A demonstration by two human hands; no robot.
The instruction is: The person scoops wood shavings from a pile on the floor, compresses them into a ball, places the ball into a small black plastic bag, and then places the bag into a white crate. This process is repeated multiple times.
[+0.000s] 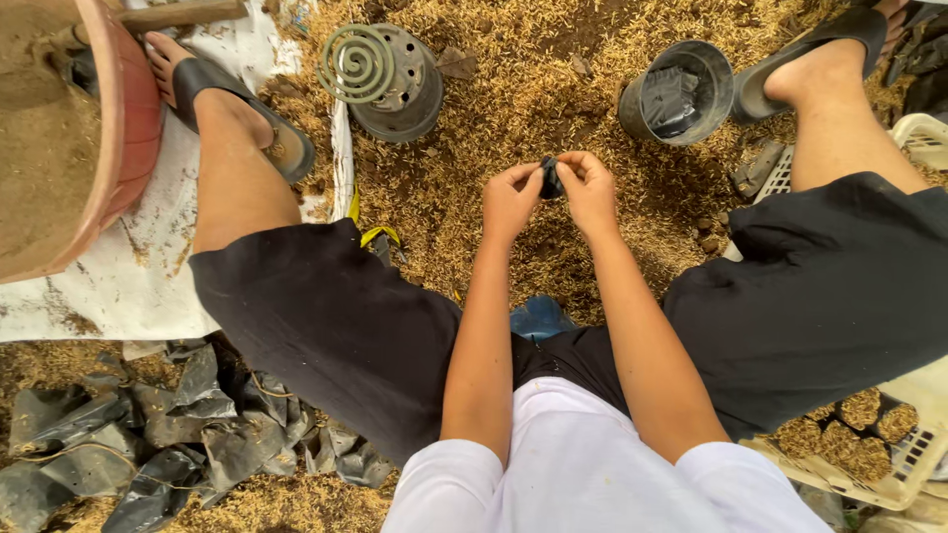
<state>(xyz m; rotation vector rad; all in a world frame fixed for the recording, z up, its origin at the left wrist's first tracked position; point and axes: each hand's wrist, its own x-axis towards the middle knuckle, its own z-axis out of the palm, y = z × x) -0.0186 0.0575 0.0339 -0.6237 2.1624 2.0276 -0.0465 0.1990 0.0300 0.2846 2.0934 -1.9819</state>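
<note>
1. Left hand (pixel 511 200) and right hand (pixel 589 190) together pinch 1 small black plastic bag (pixel 551 179) above the husk-strewn ground (pixel 513 89).
2. Grey pot (pixel 679 92) holds black bags.
3. White crate (pixel 889 459) holds husk-filled bags.
4. Red basin (pixel 118 128) contains sandy soil.

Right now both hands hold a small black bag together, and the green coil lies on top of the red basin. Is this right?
Not quite. Both hands, left hand and right hand, do hold the small black bag, but the head view shows the green coil on the grey metal can, not the red basin.
</note>
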